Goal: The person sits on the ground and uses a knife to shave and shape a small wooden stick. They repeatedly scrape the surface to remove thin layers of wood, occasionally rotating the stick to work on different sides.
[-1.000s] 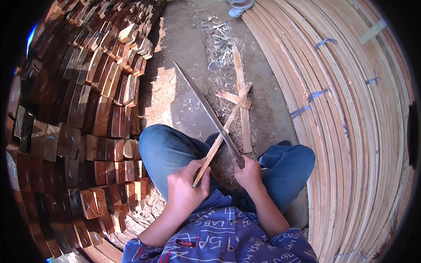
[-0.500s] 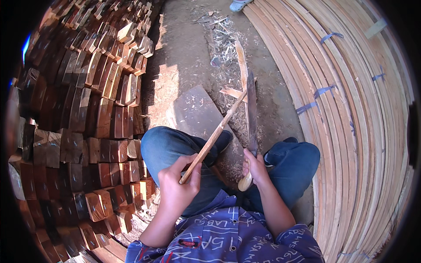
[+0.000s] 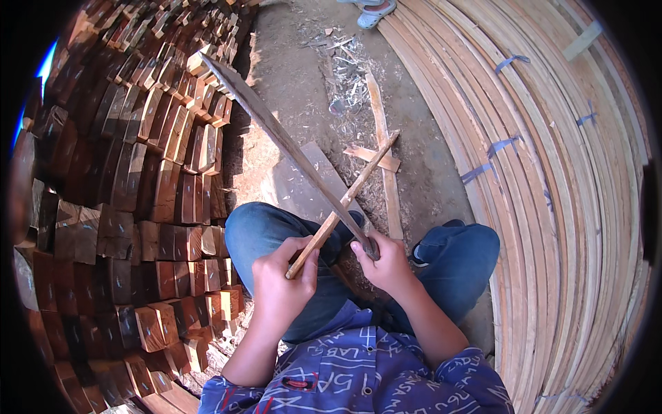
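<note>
Between its thumb and fingers my left hand point(image 3: 284, 279) grips the near end of a thin wooden stick point(image 3: 355, 188), which slants up and away to the right. My right hand point(image 3: 383, 264) is closed round the handle of a machete point(image 3: 279, 134). Its long dark blade points to the far left and crosses the stick a little above my hands; whether it touches the wood I cannot tell. My right fingers hide most of the handle. Beyond my knees, a long wood strip point(image 3: 381, 121) lies on the ground, with a short flat wood piece point(image 3: 374, 158) across it.
Stacked wooden blocks point(image 3: 162, 241) rise close on my left. Long bundled planks point(image 3: 545, 228) with blue ties run along my right. A flat dark board point(image 3: 296, 181) lies before my crossed legs. Wood shavings point(image 3: 349, 79) litter the ground ahead; a person's clog point(image 3: 376, 14) shows at the top.
The machete has swung from pointing straight ahead on the right to slanting far left across the stick. My right hand has moved slightly left. My left hand still holds the stick.
</note>
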`<move>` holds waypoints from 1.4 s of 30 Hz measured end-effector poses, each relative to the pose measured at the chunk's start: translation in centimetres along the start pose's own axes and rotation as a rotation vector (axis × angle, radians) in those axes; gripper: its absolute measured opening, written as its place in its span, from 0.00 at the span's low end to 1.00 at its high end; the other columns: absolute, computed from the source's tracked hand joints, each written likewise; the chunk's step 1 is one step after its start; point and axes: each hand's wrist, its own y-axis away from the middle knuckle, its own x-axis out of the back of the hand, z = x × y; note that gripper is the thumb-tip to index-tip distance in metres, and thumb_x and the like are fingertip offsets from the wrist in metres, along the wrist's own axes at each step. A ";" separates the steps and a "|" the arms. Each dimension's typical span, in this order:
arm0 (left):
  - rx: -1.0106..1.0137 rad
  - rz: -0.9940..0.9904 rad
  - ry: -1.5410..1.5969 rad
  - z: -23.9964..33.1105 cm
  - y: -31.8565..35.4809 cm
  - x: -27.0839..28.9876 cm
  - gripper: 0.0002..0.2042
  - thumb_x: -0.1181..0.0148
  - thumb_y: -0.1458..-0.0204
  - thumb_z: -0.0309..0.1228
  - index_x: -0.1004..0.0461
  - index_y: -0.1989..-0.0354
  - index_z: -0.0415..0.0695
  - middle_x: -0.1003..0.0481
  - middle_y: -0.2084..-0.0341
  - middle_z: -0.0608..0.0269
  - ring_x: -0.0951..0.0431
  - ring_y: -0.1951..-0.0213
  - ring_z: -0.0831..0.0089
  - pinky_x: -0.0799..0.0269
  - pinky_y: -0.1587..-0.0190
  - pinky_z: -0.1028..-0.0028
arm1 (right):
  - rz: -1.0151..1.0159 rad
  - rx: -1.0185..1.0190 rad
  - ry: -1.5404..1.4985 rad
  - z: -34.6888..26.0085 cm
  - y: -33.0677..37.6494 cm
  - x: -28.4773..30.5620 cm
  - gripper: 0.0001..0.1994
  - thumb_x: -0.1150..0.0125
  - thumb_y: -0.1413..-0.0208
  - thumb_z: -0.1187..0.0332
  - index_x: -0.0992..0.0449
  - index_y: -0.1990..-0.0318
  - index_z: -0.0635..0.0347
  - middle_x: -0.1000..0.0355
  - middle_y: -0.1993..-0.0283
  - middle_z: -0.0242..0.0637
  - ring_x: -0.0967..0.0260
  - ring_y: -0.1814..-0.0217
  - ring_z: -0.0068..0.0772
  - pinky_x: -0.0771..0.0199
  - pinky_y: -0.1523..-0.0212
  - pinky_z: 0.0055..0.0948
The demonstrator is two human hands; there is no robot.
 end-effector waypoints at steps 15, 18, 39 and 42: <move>0.004 0.045 0.025 -3.0 2.3 -0.2 0.05 0.36 0.50 0.24 0.20 0.64 0.38 0.21 0.78 0.48 0.17 0.75 0.58 0.24 0.72 0.69 | -0.073 -0.170 0.266 6.3 0.2 -3.4 0.09 0.35 0.52 0.67 0.25 0.70 0.64 0.24 0.73 0.52 0.25 0.66 0.59 0.26 0.62 0.51; 0.069 0.010 -0.005 -2.8 2.6 0.0 0.06 0.37 0.49 0.22 0.21 0.64 0.35 0.20 0.76 0.49 0.17 0.74 0.68 0.25 0.68 0.73 | -0.028 -0.150 0.398 6.0 0.4 -3.3 0.09 0.35 0.53 0.67 0.25 0.69 0.62 0.24 0.72 0.52 0.25 0.66 0.58 0.26 0.62 0.51; 0.027 0.053 0.041 -3.2 1.0 0.6 0.04 0.36 0.49 0.24 0.20 0.65 0.39 0.22 0.79 0.48 0.18 0.75 0.57 0.25 0.72 0.68 | 0.110 -0.113 -0.066 1.4 -0.2 -0.2 0.17 0.35 0.43 0.63 0.28 0.77 0.67 0.34 0.85 0.41 0.41 0.83 0.32 0.40 0.78 0.35; 0.034 0.045 0.042 -2.4 0.9 0.6 0.05 0.37 0.49 0.24 0.20 0.65 0.40 0.22 0.79 0.49 0.18 0.75 0.56 0.25 0.73 0.67 | 0.085 0.017 -0.066 -1.6 -1.0 -0.4 0.17 0.36 0.42 0.64 0.29 0.79 0.68 0.39 0.88 0.40 0.46 0.84 0.26 0.43 0.80 0.34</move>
